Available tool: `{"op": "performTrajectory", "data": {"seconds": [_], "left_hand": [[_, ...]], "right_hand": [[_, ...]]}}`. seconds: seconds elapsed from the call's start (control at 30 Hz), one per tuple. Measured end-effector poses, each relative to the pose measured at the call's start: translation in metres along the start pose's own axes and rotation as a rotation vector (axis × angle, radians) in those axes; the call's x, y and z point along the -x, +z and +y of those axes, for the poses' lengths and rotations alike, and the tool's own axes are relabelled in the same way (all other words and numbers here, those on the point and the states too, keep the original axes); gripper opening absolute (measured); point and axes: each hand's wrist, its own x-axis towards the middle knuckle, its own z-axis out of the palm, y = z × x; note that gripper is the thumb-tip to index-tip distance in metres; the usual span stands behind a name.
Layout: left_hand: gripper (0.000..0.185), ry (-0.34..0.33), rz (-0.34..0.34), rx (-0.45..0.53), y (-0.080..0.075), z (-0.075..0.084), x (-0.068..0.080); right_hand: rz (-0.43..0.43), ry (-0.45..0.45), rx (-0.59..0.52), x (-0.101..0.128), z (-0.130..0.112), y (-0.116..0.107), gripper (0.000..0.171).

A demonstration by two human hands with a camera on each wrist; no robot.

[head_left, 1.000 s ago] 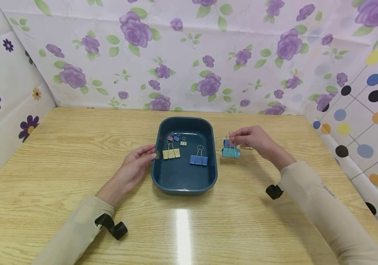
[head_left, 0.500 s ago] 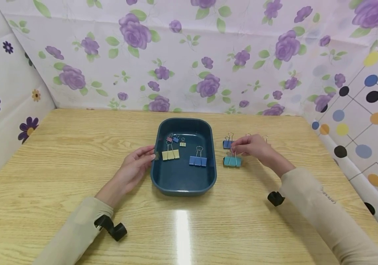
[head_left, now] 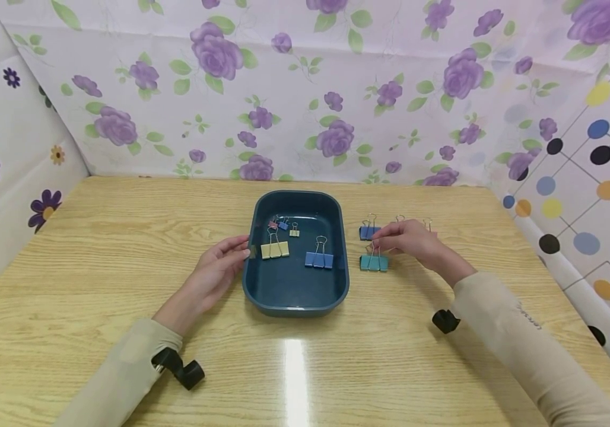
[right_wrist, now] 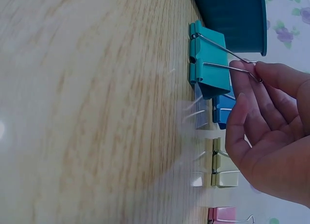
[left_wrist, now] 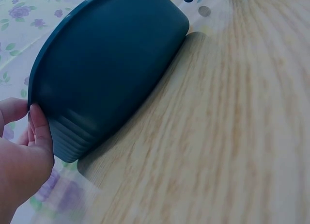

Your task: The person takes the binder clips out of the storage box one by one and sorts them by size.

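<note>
My right hand (head_left: 406, 240) pinches the wire handle of a teal binder clip (right_wrist: 208, 59) between thumb and fingers, and the clip's body stands spine-down at the tabletop. Right behind it is a blue binder clip (head_left: 368, 232). At the left side of a dark teal tray (head_left: 296, 309), my left hand (head_left: 221, 264) holds the rim, its fingertips on the wall (left_wrist: 41, 122). Inside the tray sit a large yellow binder clip (head_left: 275, 249), a large blue binder clip (head_left: 318, 260) and, farther back, several small clips (head_left: 294, 233).
A pale yellow binder clip (right_wrist: 225, 170) and a pink binder clip (right_wrist: 223, 214) stand in a row beyond the right hand, mostly hidden by it in the head view. The wooden table (head_left: 123, 237) ends at a flowered cloth backdrop (head_left: 171, 118).
My right hand has moved the teal clip a little toward me, uncovering more of the blue clip and other clips' handles behind. The left hand stays at the tray.
</note>
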Motion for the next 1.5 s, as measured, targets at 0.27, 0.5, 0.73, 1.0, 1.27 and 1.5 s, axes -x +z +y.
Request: {"op": "performTrajectory", "data": {"seconds": [0.27,0.5,0.73,1.0,1.27,1.5], "left_hand": [[0.040,-0.004,-0.001,-0.003,-0.001,-0.001,-0.001],[0.040,-0.005,0.003,-0.005,0.000,-0.001,-0.001],[0.040,0.000,0.004,0.005,0.000,0.000,0.000],[0.040,-0.005,0.009,-0.006,0.000,0.000,0.000],[0.041,-0.008,0.014,-0.005,0.001,0.000,-0.001],[0.042,-0.015,0.014,-0.004,0.001,0.001,0.000]], "right_hand": [[-0.008,-0.001,0.018,-0.001,0.000,0.001,0.030],[-0.016,0.002,0.018,0.001,-0.002,-0.001,0.034],[0.015,0.000,0.017,0.000,-0.005,-0.005,0.034],[0.046,-0.030,-0.006,0.001,-0.014,-0.010,0.037],[0.084,-0.034,-0.024,-0.001,-0.027,-0.011,0.039],[0.093,-0.065,0.015,-0.004,-0.044,0.000,0.035]]}}
